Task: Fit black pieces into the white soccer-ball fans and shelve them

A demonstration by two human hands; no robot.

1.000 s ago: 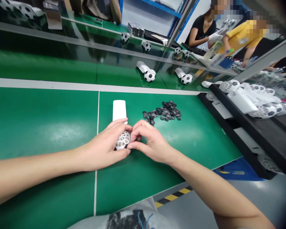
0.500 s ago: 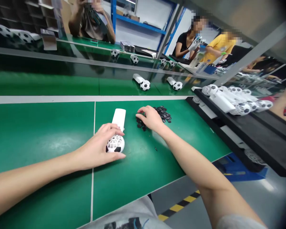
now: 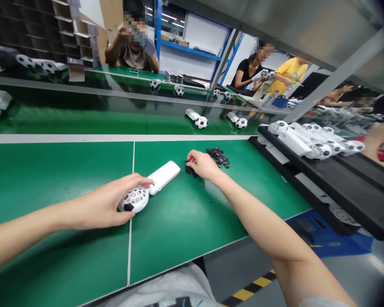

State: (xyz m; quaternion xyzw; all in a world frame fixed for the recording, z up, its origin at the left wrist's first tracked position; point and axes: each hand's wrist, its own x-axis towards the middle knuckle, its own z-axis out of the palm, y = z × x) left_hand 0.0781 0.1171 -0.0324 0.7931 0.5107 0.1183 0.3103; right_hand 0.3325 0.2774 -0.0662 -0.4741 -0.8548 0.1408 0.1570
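Under right fingers (image 3: 193, 155), apparently: black pieces (image 3: 188, 169)

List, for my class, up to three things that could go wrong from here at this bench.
1. The white handle juts toward the black pieces; if the left hand turns the round lattice head it holds, the handle could knock some aside.
2. Those pieces are small and loose, so the right hand among them might scatter a few.
3. One small dark piece lies apart and could be overlooked or brushed away.
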